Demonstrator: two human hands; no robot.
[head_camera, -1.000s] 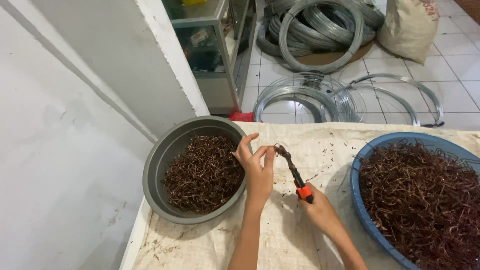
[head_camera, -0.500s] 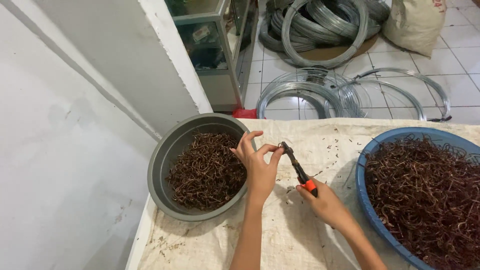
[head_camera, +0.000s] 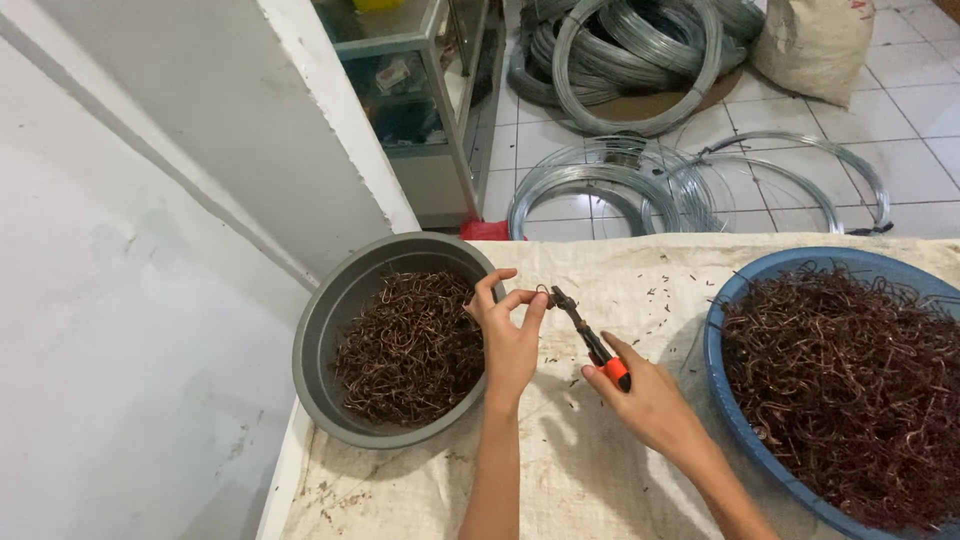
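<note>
The left hand (head_camera: 508, 335) pinched a small wire piece (head_camera: 541, 293) at the tip of the pliers (head_camera: 585, 335), gripped closed in the right hand (head_camera: 650, 400) (long axis slanting far-left), beside the grey basin (head_camera: 330, 330).

Two bare forearms come up from the bottom edge of the frame, near the centre and lower right. No sleeves, gloves, watch, rings or bracelets show on either. The left hand (head_camera: 508, 335) sits at centre frame, slim with short plain nails. The right hand (head_camera: 648, 398) lies just lower right of it, wrist and forearm uncovered to the frame's edge.
</note>
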